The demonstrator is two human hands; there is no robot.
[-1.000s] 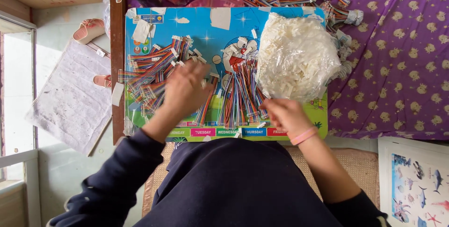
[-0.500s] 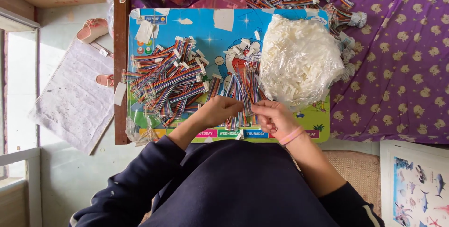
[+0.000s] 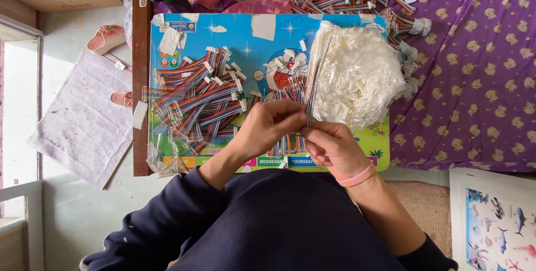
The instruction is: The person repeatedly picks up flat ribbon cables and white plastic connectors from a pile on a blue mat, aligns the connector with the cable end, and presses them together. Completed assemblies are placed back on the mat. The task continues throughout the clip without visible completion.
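Both the left hand point(image 3: 268, 128) and right hand point(image 3: 329, 148) pinch one rainbow ribbon cable point(image 3: 314, 89) just beside the bag of white connectors point(image 3: 357, 81), while many cables point(image 3: 195, 101) lie piled left of it, apparently unfinished.

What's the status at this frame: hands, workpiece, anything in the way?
Left hand and right hand together, fingers pinching one rainbow ribbon cable upright. Cable pile left, bag of white connectors right. Nothing obstructing.
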